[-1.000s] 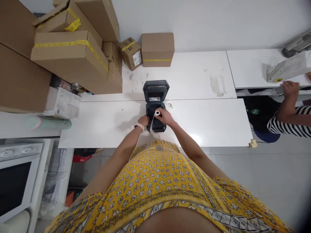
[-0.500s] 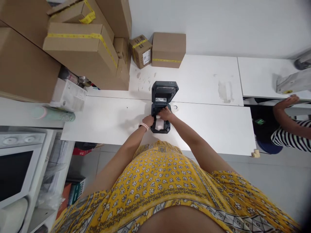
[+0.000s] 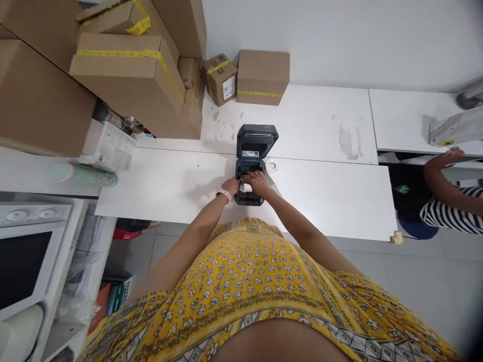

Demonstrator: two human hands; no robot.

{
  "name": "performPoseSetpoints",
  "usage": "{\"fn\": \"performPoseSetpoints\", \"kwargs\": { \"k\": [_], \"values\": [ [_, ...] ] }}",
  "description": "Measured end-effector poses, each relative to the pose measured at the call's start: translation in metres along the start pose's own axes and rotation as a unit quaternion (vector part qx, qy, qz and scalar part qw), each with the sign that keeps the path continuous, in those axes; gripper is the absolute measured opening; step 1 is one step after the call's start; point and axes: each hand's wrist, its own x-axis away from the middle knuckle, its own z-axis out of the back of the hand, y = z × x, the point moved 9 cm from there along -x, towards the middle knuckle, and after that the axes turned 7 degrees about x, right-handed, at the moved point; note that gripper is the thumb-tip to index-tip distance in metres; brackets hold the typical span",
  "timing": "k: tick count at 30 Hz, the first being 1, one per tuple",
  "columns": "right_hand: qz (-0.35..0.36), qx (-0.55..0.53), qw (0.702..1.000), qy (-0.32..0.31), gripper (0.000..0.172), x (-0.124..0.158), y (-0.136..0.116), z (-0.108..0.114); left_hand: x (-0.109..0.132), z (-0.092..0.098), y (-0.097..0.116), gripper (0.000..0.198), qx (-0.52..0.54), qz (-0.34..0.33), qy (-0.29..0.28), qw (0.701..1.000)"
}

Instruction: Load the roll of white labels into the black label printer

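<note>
A small black label printer (image 3: 253, 151) stands on the white table (image 3: 324, 196) with its lid tipped open toward the wall. A white label roll (image 3: 245, 188) lies in its bay, mostly covered. My right hand (image 3: 258, 181) rests on top of the roll with fingers curled down over it. My left hand (image 3: 231, 186), with a pale watch on the wrist, presses against the printer's left side beside the roll; its fingers are hidden.
Stacked cardboard boxes (image 3: 128, 75) with yellow tape fill the back left, two small boxes (image 3: 262, 75) stand at the wall. A green bottle (image 3: 85, 174) lies at left. Another person's arm (image 3: 449, 176) in a striped sleeve reaches over the right table. A small white ring (image 3: 272, 165) lies beside the printer.
My right hand lowered the label roll from above the printer into its bay and now covers it. My left hand stayed at the printer's left side. The view shifted slightly.
</note>
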Motion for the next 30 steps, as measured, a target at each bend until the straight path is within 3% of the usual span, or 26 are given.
{"fn": "performPoseSetpoints", "kwargs": {
  "k": [7,17,24,30],
  "values": [
    [0.037,-0.077,0.996,0.025,0.052,0.044,-0.017,-0.006,-0.005,-0.001,-0.007,0.052,-0.002,0.012,0.019,1.000],
    [0.032,-0.090,0.994,0.055,0.055,0.091,-0.033,-0.003,-0.001,-0.011,-0.020,0.069,0.016,0.035,0.038,0.999],
    [0.059,-0.095,0.993,0.023,0.085,0.095,-0.050,-0.016,-0.001,-0.011,-0.018,0.065,0.022,0.036,0.009,0.999],
    [0.028,-0.097,0.993,0.054,0.055,0.088,-0.045,-0.016,-0.005,-0.009,-0.018,0.060,0.004,0.042,0.001,0.999]
  ]
}}
